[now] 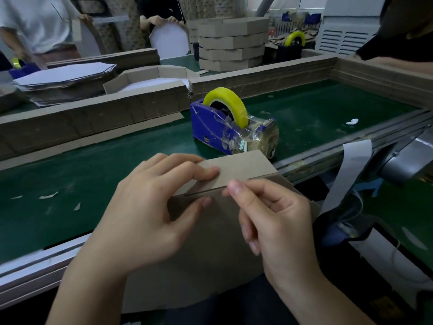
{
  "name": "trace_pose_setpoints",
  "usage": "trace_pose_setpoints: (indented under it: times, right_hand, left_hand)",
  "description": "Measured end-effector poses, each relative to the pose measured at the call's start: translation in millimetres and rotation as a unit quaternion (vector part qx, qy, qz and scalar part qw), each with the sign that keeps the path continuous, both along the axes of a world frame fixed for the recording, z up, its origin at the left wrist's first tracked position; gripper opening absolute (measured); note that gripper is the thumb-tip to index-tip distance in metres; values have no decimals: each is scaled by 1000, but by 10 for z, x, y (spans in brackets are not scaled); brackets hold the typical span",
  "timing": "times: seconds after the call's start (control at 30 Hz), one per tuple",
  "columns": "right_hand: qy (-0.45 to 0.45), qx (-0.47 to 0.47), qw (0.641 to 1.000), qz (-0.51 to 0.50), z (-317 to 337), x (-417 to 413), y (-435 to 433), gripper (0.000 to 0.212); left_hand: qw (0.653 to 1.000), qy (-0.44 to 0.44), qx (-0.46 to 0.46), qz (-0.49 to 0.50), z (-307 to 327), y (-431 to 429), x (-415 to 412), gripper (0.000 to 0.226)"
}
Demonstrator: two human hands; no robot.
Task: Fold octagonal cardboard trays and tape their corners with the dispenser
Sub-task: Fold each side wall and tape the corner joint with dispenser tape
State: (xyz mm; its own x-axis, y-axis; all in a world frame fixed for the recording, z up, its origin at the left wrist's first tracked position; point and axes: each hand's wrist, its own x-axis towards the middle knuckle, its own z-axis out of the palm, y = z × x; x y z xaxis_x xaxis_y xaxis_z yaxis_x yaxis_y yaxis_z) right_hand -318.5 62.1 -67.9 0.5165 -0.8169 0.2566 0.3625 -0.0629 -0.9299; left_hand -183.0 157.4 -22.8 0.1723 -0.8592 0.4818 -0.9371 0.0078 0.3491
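The left hand (145, 207) grips a side flap (243, 165) of the brown cardboard tray (210, 242), fingers curled over it and thumb on the panel below. The right hand (274, 216) pinches the tray at the slit beside that flap, its other fingers loosely curled. The tray overhangs the near edge of the green belt (93, 165), just in front of the blue tape dispenser (222, 127)

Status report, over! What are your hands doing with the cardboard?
Left hand, right hand both pinching cardboard tray flaps. Tape dispenser ahead on belt. Nothing in the way.
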Motion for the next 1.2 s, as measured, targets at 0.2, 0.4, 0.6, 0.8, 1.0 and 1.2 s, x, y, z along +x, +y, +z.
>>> trace_pose_setpoints:
  times: [0.2,0.4,0.6,0.8,1.0,1.2]
  right_hand:
    - [7,2,1000,-6,11,-9,16,27]
    - [33,41,998,-17,0,-16,52,25]
    - [47,43,998,-11,46,-50,42,32]
    - [55,38,998,-7,31,-66,36,30]
    - [87,40,993,68,0,-132,-1,14]
    - [90,27,992,81,-11,-131,-33,11]
  left_hand:
    - [1000,7,-9,0,-12,0,-4,32]
    - [1000,-1,-14,-9,-22,22,-30,32]
    - [1000,5,-17,-8,-29,36,-33,33]
    - [999,-19,14,-39,10,52,-21,32]
    - [997,-52,61,-6,51,71,3,42]
    - [999,21,39,29,135,16,-95,36]
